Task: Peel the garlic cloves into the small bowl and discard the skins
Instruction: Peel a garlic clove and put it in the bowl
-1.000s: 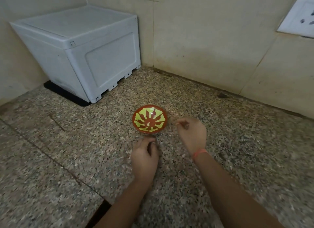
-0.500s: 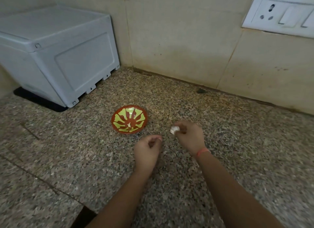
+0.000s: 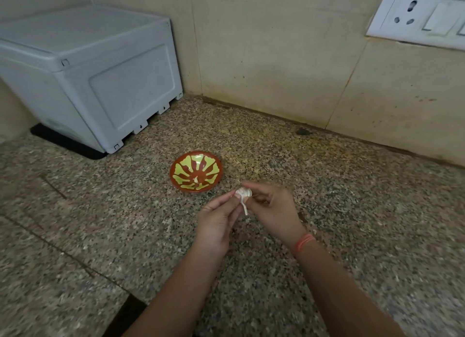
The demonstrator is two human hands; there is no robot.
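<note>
A small red bowl (image 3: 176, 172) with a yellow-green pattern sits on the speckled granite counter; a pale clove (image 3: 196, 179) lies inside it. Just in front and right of the bowl, a small white garlic bulb (image 3: 243, 193) with a thin stem hanging down is held above the counter. My right hand (image 3: 274, 211) pinches the bulb from the right. The fingertips of my left hand (image 3: 217, 222) pinch it from the left and below.
A grey plastic box (image 3: 95, 67) stands on a black mat at the back left against the tiled wall. A white socket and switch plate (image 3: 422, 14) is on the wall at the upper right. A dark gap (image 3: 125, 314) opens at the counter's near edge.
My left hand has risen from the counter and met the right hand at the garlic bulb. The view has shifted right, bringing the socket into sight.
</note>
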